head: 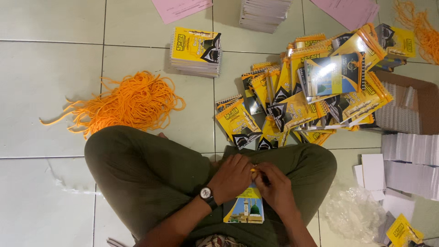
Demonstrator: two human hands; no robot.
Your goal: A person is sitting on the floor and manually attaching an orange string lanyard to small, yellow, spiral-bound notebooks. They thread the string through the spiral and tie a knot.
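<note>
The single head-worn camera looked almost straight down from above the seated person, close enough that the crossed legs (183, 183) and both hands (256, 180) filled the lower middle of the frame. It faced the tiled floor (45, 91), taking in the ground ahead and to both sides, and no second view overlapped with it.

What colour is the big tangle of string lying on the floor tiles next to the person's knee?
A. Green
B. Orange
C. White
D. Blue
B. The tangle of string on the floor tiles is bright orange, lying beside the person's knee, while the left hand and right hand work at the top edge of a small booklet in the lap.
</note>
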